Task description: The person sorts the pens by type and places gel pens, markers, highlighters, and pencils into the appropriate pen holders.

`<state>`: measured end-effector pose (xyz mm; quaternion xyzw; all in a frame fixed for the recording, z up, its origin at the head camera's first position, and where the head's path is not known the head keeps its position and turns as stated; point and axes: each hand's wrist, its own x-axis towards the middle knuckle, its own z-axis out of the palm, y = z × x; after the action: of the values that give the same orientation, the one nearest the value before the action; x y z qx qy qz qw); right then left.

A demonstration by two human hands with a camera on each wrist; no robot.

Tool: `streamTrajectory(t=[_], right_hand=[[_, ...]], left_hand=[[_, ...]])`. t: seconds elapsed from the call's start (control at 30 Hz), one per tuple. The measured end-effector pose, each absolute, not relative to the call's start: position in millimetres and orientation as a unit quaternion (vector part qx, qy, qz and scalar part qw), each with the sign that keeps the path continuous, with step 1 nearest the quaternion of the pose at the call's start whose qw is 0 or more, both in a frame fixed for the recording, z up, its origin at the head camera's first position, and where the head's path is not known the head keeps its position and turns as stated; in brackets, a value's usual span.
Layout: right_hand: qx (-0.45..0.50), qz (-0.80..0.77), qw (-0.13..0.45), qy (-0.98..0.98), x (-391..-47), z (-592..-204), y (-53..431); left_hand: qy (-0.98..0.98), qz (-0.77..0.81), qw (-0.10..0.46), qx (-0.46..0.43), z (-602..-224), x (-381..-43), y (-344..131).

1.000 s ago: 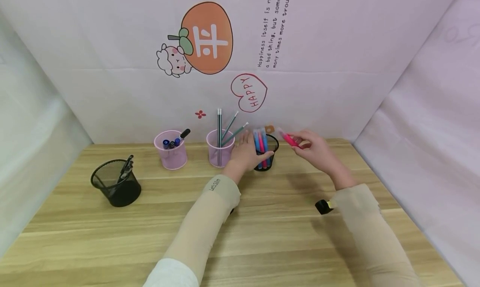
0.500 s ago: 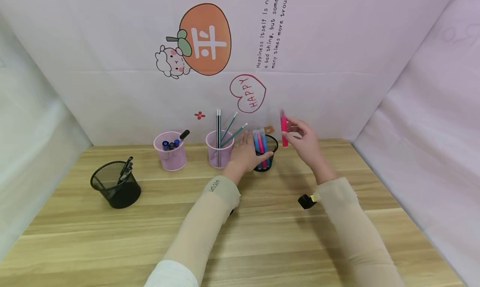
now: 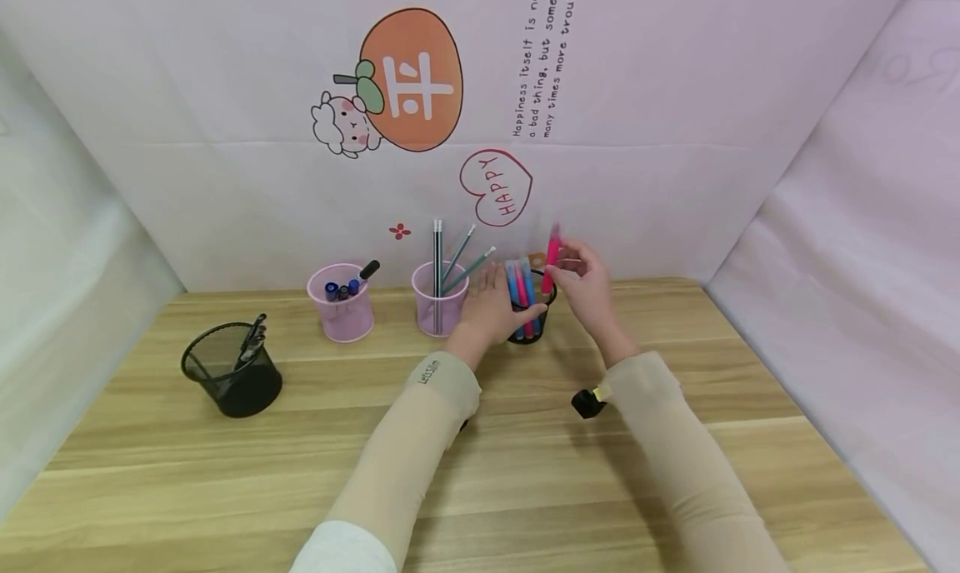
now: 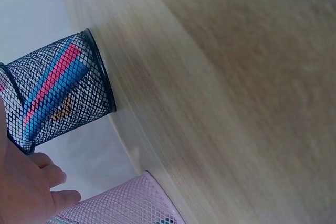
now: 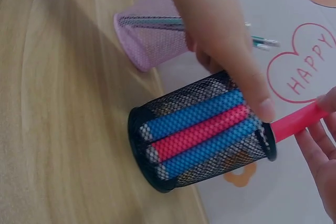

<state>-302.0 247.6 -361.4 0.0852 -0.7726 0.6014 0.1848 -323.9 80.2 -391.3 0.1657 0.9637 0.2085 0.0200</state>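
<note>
My right hand (image 3: 583, 288) pinches a pink highlighter (image 3: 552, 261) upright over the black mesh pen holder (image 3: 540, 323). In the right wrist view, the lower end of the pink highlighter (image 5: 296, 123) is at the holder's rim. My left hand (image 3: 487, 306) steadies that pen holder at its rim, its thumb across the near side and the other fingers on the left. Inside the holder (image 5: 210, 174), two blue highlighters and a pink one (image 5: 199, 132) stand side by side, visible through the mesh.
Left of the pen holder stands a pink mesh cup (image 3: 426, 311) with several pencils (image 3: 438, 248). Another pink cup (image 3: 347, 319) holds several dark pens. A black mesh holder (image 3: 243, 386) with black pens stands at the far left. The white backdrop (image 3: 637, 181) rises behind the table (image 3: 322, 465).
My right hand has moved left with the pink highlighter, turning it from slanted to nearly upright and bringing it over the black pen holder. My left hand stays in place.
</note>
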Motion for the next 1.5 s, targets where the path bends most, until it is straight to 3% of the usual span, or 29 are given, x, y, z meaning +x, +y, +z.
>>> streamTrajectory(t=[0.9, 1.5], right_hand=[[0.043, 0.457, 0.222, -0.860, -311.0, -375.0, 246.5], [0.045, 0.460, 0.196, -0.865, -307.9, -376.3, 250.1]], left_hand=[[0.962, 0.215, 0.016, 0.170, -390.6, -323.6, 80.8], [0.947, 0.265, 0.054, 0.176, -382.8, -321.4, 77.6]])
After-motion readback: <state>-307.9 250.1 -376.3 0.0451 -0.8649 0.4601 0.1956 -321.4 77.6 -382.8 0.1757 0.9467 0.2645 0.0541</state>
